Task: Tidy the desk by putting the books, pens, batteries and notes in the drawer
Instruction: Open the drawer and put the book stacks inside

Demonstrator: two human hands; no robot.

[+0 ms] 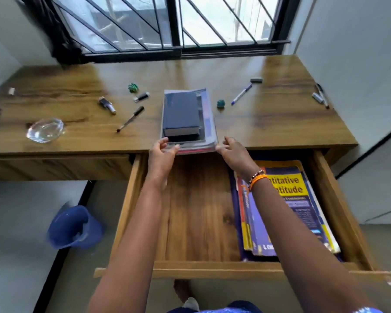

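Glass dish (45, 130) on desk; blue bucket (75, 227) below.

Both arms stretch forward side by side, elbows nearly straight. The left hand (161, 152) curls thumb and fingers into a pinch at its fingertips. The right hand (234, 152) mirrors it, fingers bent and spread, thumb pointing inward. An orange band and beads circle the right wrist.

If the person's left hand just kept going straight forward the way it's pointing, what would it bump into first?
Most likely the near left corner of the stack of books on the desk. The left hand already looks at that corner, though blur hides whether the fingers touch it yet.
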